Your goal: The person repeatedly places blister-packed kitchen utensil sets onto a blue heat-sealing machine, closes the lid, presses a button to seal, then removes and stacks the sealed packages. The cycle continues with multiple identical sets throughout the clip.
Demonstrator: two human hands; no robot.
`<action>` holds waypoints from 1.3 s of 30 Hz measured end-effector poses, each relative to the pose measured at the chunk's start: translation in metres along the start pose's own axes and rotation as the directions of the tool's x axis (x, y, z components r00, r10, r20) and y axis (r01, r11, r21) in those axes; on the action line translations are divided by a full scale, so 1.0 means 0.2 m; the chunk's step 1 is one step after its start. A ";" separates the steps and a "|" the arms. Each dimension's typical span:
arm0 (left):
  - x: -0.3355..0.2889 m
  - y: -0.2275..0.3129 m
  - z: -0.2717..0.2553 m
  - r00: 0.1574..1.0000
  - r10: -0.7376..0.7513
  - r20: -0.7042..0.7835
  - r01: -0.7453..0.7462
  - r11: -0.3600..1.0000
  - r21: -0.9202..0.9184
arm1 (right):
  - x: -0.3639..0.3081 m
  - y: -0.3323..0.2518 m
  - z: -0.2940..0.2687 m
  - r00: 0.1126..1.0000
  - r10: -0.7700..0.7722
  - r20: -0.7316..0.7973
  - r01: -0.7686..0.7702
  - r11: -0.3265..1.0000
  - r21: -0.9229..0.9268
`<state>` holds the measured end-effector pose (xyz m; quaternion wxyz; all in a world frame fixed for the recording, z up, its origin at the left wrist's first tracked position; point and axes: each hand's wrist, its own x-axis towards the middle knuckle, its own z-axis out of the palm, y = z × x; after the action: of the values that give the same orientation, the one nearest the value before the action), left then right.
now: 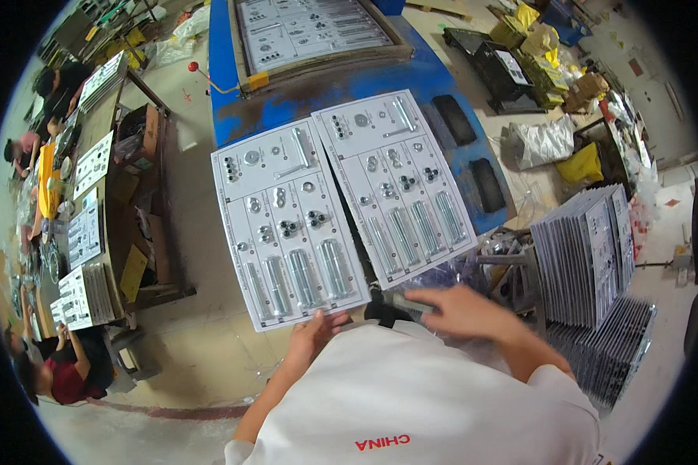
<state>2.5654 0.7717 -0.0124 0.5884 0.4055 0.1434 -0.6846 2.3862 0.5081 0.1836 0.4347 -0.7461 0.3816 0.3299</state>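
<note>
Two white cards with clear blister pockets of hardware, a left card [244, 209] and a right card [337, 151], lie side by side with a dark gap between them. Bolts, nuts, washers and a wrench show in the pockets. My left hand [312, 339] pinches the near edge of the left card, thumb on top. My right hand [469, 311] is slightly blurred below the right card's near edge. Its fingers point left and look spread, close to a greyish thing I cannot make out.
A blue machine [287, 105] with a framed tray of similar cards stands ahead. At right, upright cards are stacked [574, 267] above another stack. A long table [120, 225] with more cards runs along the left, with several people beside it. Boxes and bags lie far right.
</note>
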 end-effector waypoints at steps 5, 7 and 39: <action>-0.25 0.27 -0.61 0.972 0.116 -0.205 -0.029 0.923 0.385 | 0.50 -0.05 -0.24 0.880 -0.205 -0.428 0.275 0.955 0.109; -0.27 0.50 -0.89 0.925 0.310 -0.219 -0.204 0.893 0.402 | 0.87 -0.22 -0.21 0.774 -0.259 -0.578 0.361 0.930 0.066; 1.93 1.81 1.01 0.572 0.296 0.765 -0.604 -0.480 0.636 | 0.64 0.43 0.45 0.678 0.527 -0.512 0.503 0.175 0.846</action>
<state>2.8285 0.2728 -0.0631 0.3201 0.6262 -0.6747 -0.2240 2.3608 0.5257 0.0080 0.6070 -0.3369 0.6423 -0.3248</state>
